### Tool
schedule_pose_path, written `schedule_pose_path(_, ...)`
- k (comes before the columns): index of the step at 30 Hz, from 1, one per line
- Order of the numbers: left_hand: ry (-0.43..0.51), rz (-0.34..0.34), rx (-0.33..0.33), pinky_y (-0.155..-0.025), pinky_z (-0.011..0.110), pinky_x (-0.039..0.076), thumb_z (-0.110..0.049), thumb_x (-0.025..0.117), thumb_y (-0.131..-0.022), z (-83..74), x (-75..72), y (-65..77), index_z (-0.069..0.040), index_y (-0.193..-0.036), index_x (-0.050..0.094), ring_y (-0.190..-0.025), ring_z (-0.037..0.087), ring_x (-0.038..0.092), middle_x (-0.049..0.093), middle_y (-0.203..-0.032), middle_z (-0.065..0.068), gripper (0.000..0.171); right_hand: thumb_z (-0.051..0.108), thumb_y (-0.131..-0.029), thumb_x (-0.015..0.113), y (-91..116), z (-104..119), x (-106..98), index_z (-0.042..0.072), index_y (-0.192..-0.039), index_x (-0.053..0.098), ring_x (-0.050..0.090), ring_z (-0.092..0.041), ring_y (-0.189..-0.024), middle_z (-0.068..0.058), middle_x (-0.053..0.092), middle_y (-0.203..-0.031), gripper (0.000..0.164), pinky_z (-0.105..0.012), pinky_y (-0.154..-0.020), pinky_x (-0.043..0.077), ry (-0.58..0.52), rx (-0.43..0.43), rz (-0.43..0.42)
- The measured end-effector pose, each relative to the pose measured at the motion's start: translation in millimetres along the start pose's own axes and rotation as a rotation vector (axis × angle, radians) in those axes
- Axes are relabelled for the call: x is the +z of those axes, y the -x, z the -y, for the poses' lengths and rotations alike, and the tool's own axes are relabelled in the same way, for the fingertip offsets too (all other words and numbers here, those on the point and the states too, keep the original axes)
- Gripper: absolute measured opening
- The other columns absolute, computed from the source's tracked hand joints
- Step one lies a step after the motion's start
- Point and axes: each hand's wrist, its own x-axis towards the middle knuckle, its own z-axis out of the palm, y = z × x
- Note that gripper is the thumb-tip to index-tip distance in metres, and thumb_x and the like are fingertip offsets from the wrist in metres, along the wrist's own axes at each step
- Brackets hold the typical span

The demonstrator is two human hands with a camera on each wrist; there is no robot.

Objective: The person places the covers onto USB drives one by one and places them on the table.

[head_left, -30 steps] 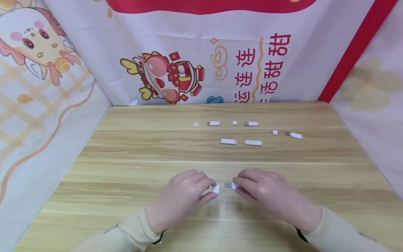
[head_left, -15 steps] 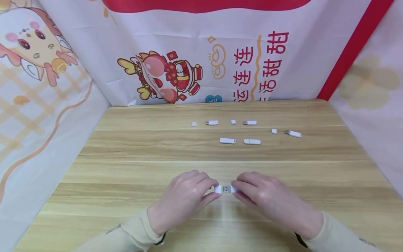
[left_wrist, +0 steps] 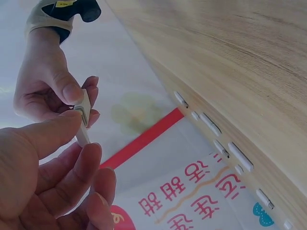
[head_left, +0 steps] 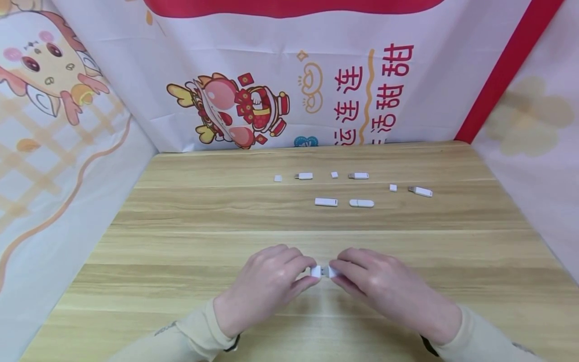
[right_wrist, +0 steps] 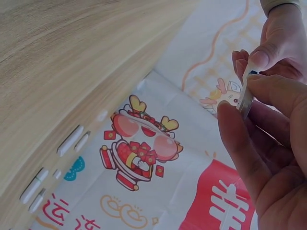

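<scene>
Between thumb and fingers, my left hand (head_left: 271, 276) pinches a small white cap (head_left: 315, 271). A white USB stick (head_left: 333, 272) is pinched by my right hand (head_left: 382, 281), most of its body hidden behind the fingers. Its metal plug points left and sits partly inside the cap's mouth; a short strip of metal still shows between the two. Both are held above the table. In the right wrist view the stick (right_wrist: 246, 98) lies between thumb and fingertips, the other hand just beyond it.
Farther back on the wooden table (head_left: 217, 211) lie three uncapped USB sticks, one of them at the right (head_left: 422, 191), each with a loose cap (head_left: 393, 188) to its left. Nearer lie a capped white stick (head_left: 326, 202) and a rounded one (head_left: 362, 203). Printed cloth (head_left: 253, 40) hangs behind.
The cap and the USB stick have come together from a visible gap; the plug has slid part of the way into the cap. Both hands keep their pinch.
</scene>
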Motion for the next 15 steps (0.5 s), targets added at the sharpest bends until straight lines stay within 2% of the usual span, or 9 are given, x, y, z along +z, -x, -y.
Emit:
schedule_pose_path(10, 0.024, -0.012, 0.002, -0.058, 0.018, 0.051, -0.023, 0.081, -0.084, -1.8, -1.3, -2.9, -0.009, -0.092, 0.074, -0.068, 0.007, 0.061, 0.070, -0.079, -0.003, 0.018, 0.026, -0.107, 0.041, -4.8, 1.4, -0.2, 0.002, -0.102, 0.071, 0.064, -0.012, -0.078, -0.002, 0.065, -0.094, 0.039, -0.022, -0.069, 0.055, 0.008, -0.041, -0.077)
schedule_pose_path(15, 0.057, -0.007, 0.007, -0.062, 0.018, 0.053, -0.020, 0.081, -0.084, -2.0, -1.8, -4.7, -0.007, -0.093, 0.073, -0.070, 0.009, 0.063, 0.070, -0.080, -0.002, 0.018, 0.027, -0.105, 0.042, -5.9, 2.8, -2.1, 0.002, -0.104, 0.071, 0.064, -0.014, -0.080, -0.004, 0.066, -0.096, 0.038, -0.024, -0.070, 0.056, 0.012, -0.021, -0.058)
